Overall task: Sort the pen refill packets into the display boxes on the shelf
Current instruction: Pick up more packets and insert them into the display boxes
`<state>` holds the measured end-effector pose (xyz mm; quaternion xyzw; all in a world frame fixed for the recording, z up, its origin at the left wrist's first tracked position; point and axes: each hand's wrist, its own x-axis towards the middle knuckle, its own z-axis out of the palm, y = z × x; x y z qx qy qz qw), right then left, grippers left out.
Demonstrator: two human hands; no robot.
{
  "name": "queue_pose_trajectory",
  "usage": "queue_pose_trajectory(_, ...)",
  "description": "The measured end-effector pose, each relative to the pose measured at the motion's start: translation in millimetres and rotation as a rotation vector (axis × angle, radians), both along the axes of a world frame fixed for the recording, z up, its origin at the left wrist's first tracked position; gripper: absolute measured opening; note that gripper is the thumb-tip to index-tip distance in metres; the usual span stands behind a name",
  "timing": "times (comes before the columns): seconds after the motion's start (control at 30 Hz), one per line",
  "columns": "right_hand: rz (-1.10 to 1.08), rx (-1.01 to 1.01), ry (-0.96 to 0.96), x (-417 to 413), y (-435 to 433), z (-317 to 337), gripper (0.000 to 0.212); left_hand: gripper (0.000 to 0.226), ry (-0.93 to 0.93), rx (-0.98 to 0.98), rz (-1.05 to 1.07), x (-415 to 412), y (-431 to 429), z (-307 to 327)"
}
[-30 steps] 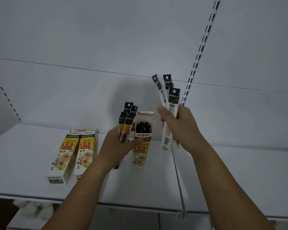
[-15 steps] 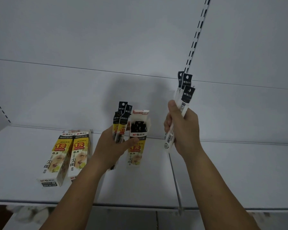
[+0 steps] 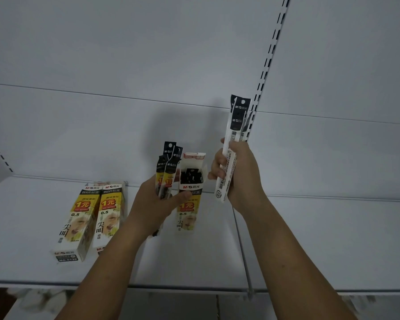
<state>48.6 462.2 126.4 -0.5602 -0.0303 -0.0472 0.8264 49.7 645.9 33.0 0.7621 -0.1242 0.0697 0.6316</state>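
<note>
White shelving fills our view, a flat white metal shelf [image 3: 310, 239] under a plain white back panel [image 3: 102, 123]. Our left hand [image 3: 157, 204] grips a small fan of yellow-and-black pen refill packets [image 3: 169, 167], their black hang tabs pointing up, while its thumb reaches across the front of an open yellow-and-white cardboard display box [image 3: 187, 218]. That box rests on the shelf with its top flap raised, and black packet tabs show inside its opening. Our right hand [image 3: 240, 176], raised just to the right of the box, is curled round a bundle of long white refill packets with black tops [image 3: 237, 121], held nearly upright. Two closed yellow-and-white display boxes [image 3: 75, 218] lie side by side on the shelf, left of our left hand. Behind the white packets a slotted metal upright [image 3: 273, 42] runs up the panel.
</note>
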Motion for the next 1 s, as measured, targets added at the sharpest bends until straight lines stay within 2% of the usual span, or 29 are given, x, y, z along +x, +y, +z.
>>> queue_pose_trajectory(0.1, -0.006, 0.035, -0.081, -5, -2, -3, 0.025, 0.032, -0.001, 0.012, 0.002, 1, 1, 0)
queue_pose_trajectory(0.33, -0.067, -0.19, -0.138, -20, -10, -1, 0.021, 0.031, 0.001, 0.034, 0.001, 1, -1, 1)
queue_pose_trajectory(0.63, -0.292, -0.237, -0.176, -16, -5, 2, 0.015, 0.028, -0.018, 0.033, -0.007, 1, -1, 0)
queue_pose_trajectory(0.73, -0.329, -0.29, -0.197, -10, -3, 0, 0.019, 0.029, -0.018, 0.035, -0.008, 2, -1, 0)
queue_pose_trajectory(0.83, -0.328, -0.321, -0.23, -7, 1, -2, 0.012, 0.032, -0.016, 0.033, -0.008, 3, 0, 0)
queue_pose_trajectory(1.0, -0.353, -0.315, -0.275, -4, 3, -1, 0.019, 0.031, -0.016, 0.041, -0.001, 3, 1, 0)
